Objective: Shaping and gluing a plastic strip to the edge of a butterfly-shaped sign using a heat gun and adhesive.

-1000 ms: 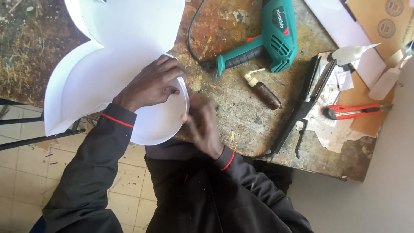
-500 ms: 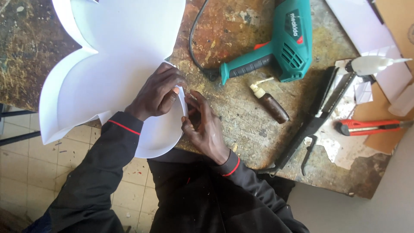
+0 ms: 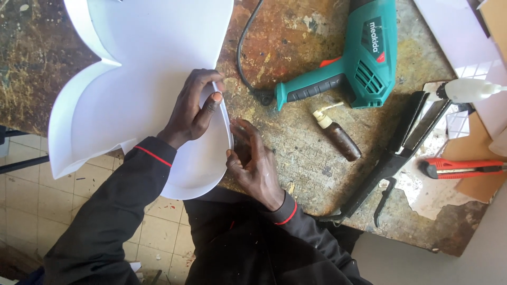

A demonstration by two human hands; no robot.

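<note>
The large white lobed foam-board tray shape [image 3: 132, 79] lies on the stained wooden workbench [image 3: 296, 142], overhanging its near edge. The left hand [image 3: 193, 108] pinches the raised rim strip; the right hand [image 3: 253, 163], fingers spread, presses the rim's outer face. A teal electric drill [image 3: 348, 68] lies nearby.
</note>
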